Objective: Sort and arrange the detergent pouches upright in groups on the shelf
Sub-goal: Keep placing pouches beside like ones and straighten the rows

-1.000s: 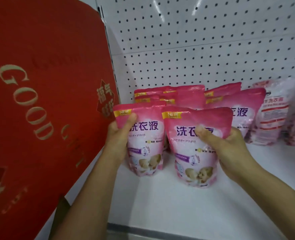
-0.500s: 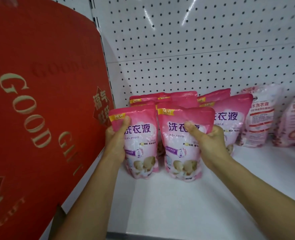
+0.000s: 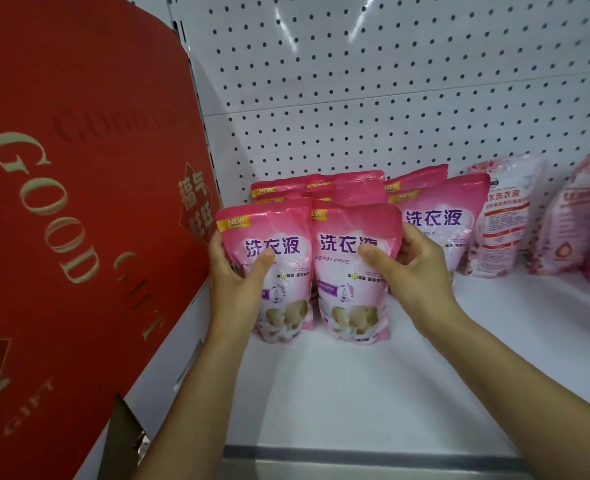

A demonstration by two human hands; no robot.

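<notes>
Detergent pouches are what both hands are busy with, but the biggest thing here is the red gift box (image 3: 61,220) at the left, tilted, with gold "GOOD GIFT" lettering, its edge just beside the leftmost pouch. Behind everything runs the white pegboard back wall (image 3: 390,98), and below it the white shelf (image 3: 355,393), bare toward its front lip.

Against the wall stands a cluster of pink pouches (image 3: 349,188), upright and packed close, only their tops showing. One more of the same kind, the right-hand pink pouch (image 3: 456,220), stands beside them with its front label in view. Further right, a little apart, stand paler pouches with red print (image 3: 504,216), and at the frame edge another pale pink pack (image 3: 577,216), blurred.

In front of the cluster two pouches stand upright on the shelf, side by side and touching. The left hand (image 3: 238,282) grips the front left pouch (image 3: 269,268), thumb across its face, fingers wrapped round its outer edge. The right hand (image 3: 414,268) grips the front right pouch (image 3: 352,271) the same way, thumb on the label, fingers behind the right edge.
</notes>
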